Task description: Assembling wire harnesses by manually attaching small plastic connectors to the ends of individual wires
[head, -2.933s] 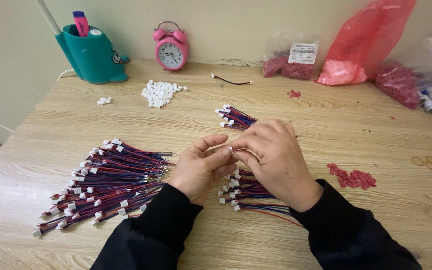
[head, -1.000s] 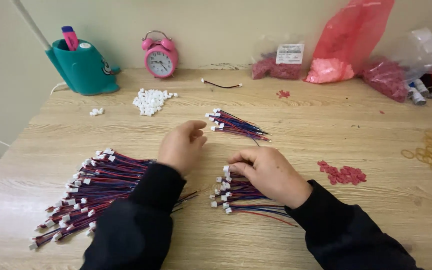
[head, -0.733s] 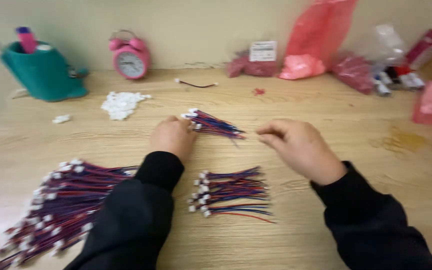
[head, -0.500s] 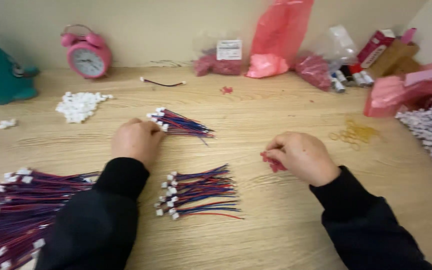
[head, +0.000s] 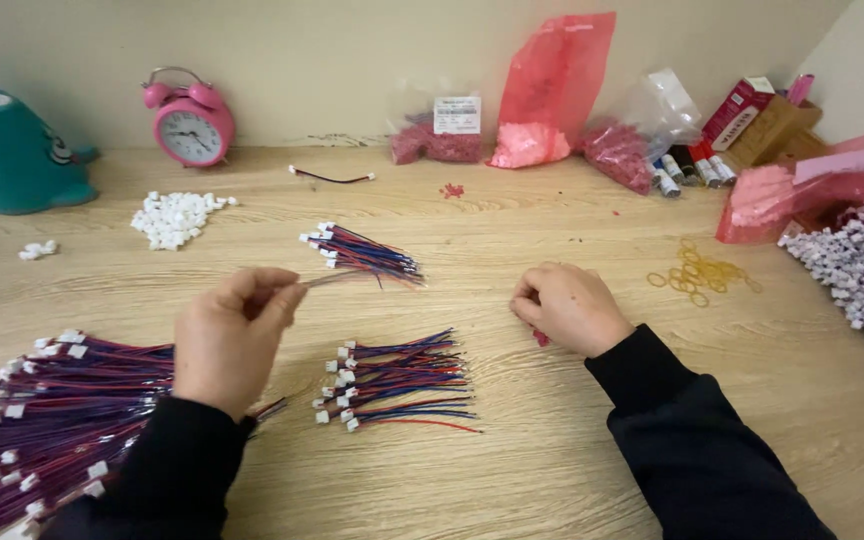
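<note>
The desk is a light wooden surface carrying everything in view. At its near left corner lies the largest wire bundle, red and blue leads with white connectors, partly covered by the left sleeve. Along the right edge spreads a heap of white connectors, beside a pink bag of pink parts. At the far edge stand a tall red bag holding pink parts in its bottom, a clear bag of dark red parts, a teal pen holder and a pink alarm clock. A mid-size wire bundle lies between the hands; a small wire bundle lies farther toward the far edge. The left hand pinches one end of a single wire between thumb and fingers, raised above the desk. The right hand rests curled, knuckles up, on small red pieces; whether it grips any cannot be determined. Yellow rubber bands lie near it.
</note>
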